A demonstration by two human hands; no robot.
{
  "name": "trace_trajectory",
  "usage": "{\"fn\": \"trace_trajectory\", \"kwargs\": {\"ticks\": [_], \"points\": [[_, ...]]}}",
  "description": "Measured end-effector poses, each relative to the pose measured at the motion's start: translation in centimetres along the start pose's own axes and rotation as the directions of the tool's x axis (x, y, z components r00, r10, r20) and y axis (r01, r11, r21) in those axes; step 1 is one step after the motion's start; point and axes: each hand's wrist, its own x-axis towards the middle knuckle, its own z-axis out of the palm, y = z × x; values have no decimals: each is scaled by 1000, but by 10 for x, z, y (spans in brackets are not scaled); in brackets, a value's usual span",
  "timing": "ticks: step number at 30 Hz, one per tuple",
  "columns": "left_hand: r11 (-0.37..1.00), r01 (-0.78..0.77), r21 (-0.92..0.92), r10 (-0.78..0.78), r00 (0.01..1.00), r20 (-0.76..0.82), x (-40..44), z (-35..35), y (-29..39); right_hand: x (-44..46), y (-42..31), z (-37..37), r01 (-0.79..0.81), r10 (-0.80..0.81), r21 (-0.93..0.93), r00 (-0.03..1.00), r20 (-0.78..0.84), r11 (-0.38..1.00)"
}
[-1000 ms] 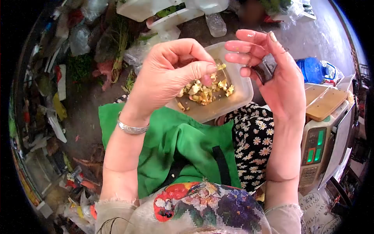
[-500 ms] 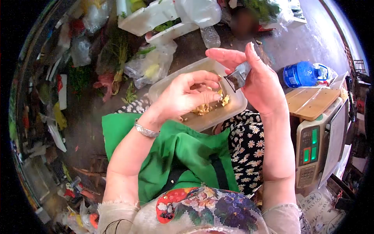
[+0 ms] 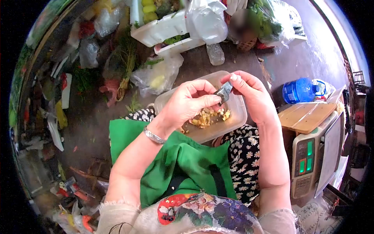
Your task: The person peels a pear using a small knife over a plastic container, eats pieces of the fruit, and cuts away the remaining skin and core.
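A small, flat, grey metal piece with a dark end (image 3: 223, 93) is held between my hands; I cannot make out its exact kind. My left hand (image 3: 186, 100) pinches its lower end between thumb and fingers. At its upper end, the thumb and fingers of my right hand (image 3: 253, 93) close on it. Below both hands rests a translucent plastic tub (image 3: 163, 97). Inside it lie pale yellow-brown bits (image 3: 206, 118), partly hidden by my left hand. A green apron (image 3: 171, 156) covers my lap under the tub.
To the right stand a digital scale (image 3: 304, 163), a wooden board (image 3: 307, 117) and a blue-labelled bottle (image 3: 298, 91). White foam boxes (image 3: 159, 31) and a plastic bag with something yellow-green (image 3: 157, 80) lie ahead. Bags and greens crowd the left side.
My right hand has turned from open-palmed to a pinch on the metal piece. My left fingers have moved up and closed on it too. The view has shifted slightly.
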Motion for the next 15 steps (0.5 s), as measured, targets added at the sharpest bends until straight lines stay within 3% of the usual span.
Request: {"fn": "trace_trajectory", "kwargs": {"ticks": [3, 5, 7, 9, 11, 12, 13, 14, 15], "points": [[1000, -4, -16, 3, 1000, -21, -4, 2, 3, 2, 5, -9, -66, 66, 17, 998, 3, 998], [997, 47, 55, -51, 996, 76, -10, 3, 13, -1, -1, -4, -98, 96, 88, 995, 20, 991], [997, -24, 72, 16, 994, 113, -10, 0, 12, -3, -3, -3, -143, 139, 158, 989, 41, 977], [971, -114, 211, 72, 978, 195, -10, -11, 17, -2, -2, -6, -143, 140, 195, 990, 32, 970], [947, -49, 319, 22, 996, 88, -9, -25, 20, -3, -1, -5, -138, 150, 267, 989, -22, 954], [795, -180, 579, 135, 984, 120, -10, -31, 23, -1, 2, -8, -152, 152, 278, 988, 23, 949], [556, -288, 780, 232, 955, 187, -11, -34, 25, 3, 6, -13, -161, 149, 287, 987, 65, 944], [557, -287, 779, 232, 955, 186, -12, -36, 22, 7, 11, -13, -163, 150, 286, 987, 65, 944], [455, -309, 835, 207, 949, 238, -12, -38, 16, 12, 16, -13, -156, 158, -65, 987, 30, 986]]}}
